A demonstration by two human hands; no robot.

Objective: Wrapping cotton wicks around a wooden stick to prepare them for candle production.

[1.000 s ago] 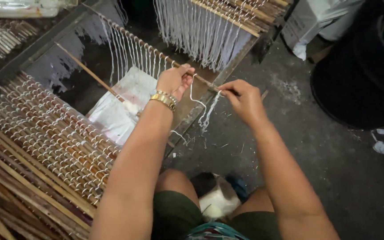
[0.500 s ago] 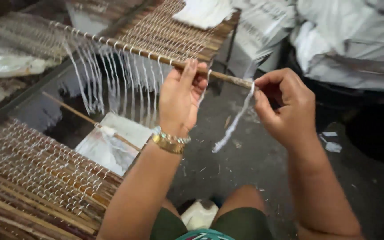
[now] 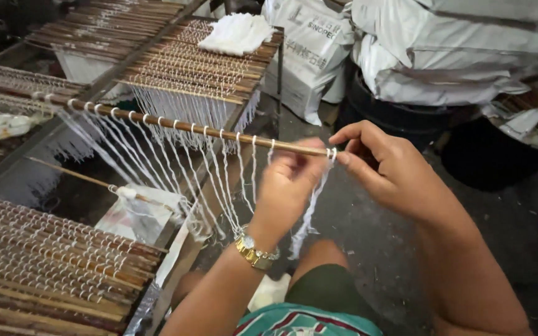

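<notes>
Dark, stained concrete floor (image 3: 375, 249), workshop clutter all round. From my remote seat I see a thin wooden stick (image 3: 182, 126) running from upper left toward centre, held level above the floor, with white strings (image 3: 157, 168) looped along it and hanging down in a row. My left hand (image 3: 287, 186) is curled round the stick's near end, fingers closed on it, a gold wristwatch (image 3: 253, 252) on that wrist. My right hand (image 3: 387, 168) sits just beside the stick tip, thumb and forefinger pinched shut on the last white string (image 3: 312, 205), which loops over the stick and dangles below between the two hands. Lower left, a rack of finished sticks (image 3: 45, 261) wound with string, stacked side by side. A second rack (image 3: 188, 68) upper centre, with a folded white cloth (image 3: 235, 32) lying on it. White sacks (image 3: 443, 56) piled upper right, above a dark tub (image 3: 487, 155). A loose stick (image 3: 76, 177) lies below the strung one. A clear plastic bag (image 3: 129, 218) sits near the lower rack.
</notes>
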